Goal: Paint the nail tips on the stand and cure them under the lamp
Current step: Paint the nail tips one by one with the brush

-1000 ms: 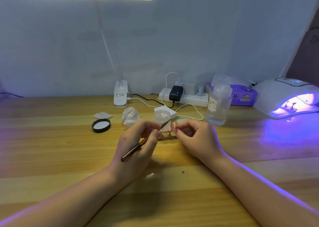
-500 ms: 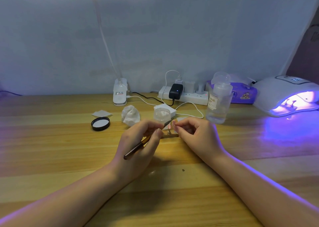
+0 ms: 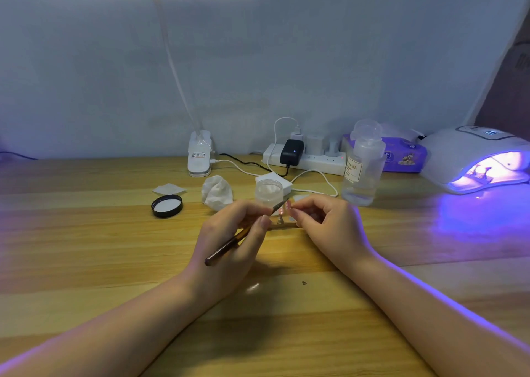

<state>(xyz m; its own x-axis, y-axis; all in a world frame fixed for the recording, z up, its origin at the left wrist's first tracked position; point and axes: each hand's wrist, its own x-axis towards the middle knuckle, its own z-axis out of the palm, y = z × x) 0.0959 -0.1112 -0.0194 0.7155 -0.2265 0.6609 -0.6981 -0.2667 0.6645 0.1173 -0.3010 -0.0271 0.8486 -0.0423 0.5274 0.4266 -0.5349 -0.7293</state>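
Wooden planks make up the desk (image 3: 86, 250) that fills the lower frame, with a pale wall behind and a bright desk light at the top left. At centre frame the painting step looks to be in hand: the left hand (image 3: 229, 242) pinches a dark brush (image 3: 229, 243), its tip aimed at the pink nail tips (image 3: 285, 206) on the small stand (image 3: 282, 225). The right hand (image 3: 327, 224) curls its fingers round the stand's right end, steadying it. Next, by my judgement, comes a light stroke on a tip, then carrying the stand to the curing lamp (image 3: 473, 158), glowing violet at the right edge; something small already sits inside it. Just behind the hands stands an open clear jar (image 3: 269, 191), close enough to knock. A pump bottle (image 3: 362, 164) lies between stand and lamp, in the carrying path. Left of centre lie a crumpled tissue (image 3: 216, 191), a black lid (image 3: 167, 205) and a cotton pad (image 3: 169, 189)
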